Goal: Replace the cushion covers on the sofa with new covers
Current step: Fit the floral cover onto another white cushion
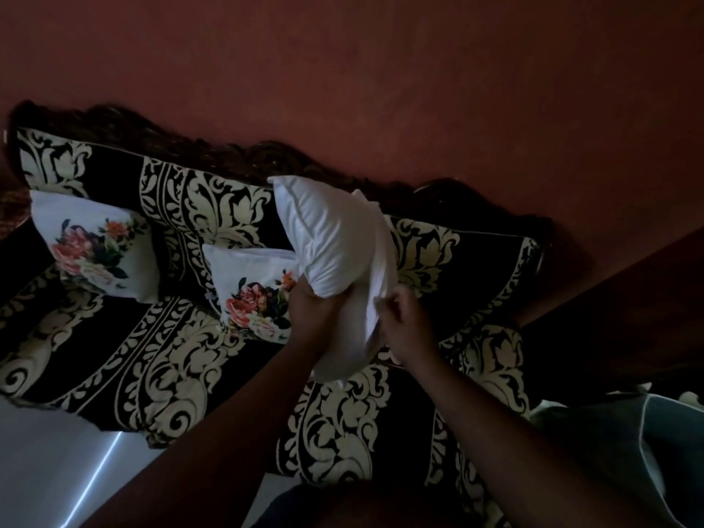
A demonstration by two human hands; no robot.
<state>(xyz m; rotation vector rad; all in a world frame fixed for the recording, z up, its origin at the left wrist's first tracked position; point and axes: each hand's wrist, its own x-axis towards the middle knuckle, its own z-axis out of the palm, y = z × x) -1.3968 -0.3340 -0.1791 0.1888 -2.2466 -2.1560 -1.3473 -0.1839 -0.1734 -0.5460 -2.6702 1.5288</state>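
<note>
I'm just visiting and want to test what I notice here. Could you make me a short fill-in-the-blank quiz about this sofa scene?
1. The number of flowered cushions resting on the sofa is ____.
2. The cushion held up by both hands is plain ____ in colour.
3. The left hand grips that cushion at its ____ end.
4. The wall behind the sofa is painted ____.

Missing words: two; white; lower; red

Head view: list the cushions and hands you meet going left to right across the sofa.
Left floral cushion → middle floral cushion → left hand gripping the plain white cushion → right hand pinching the white cover.
</note>
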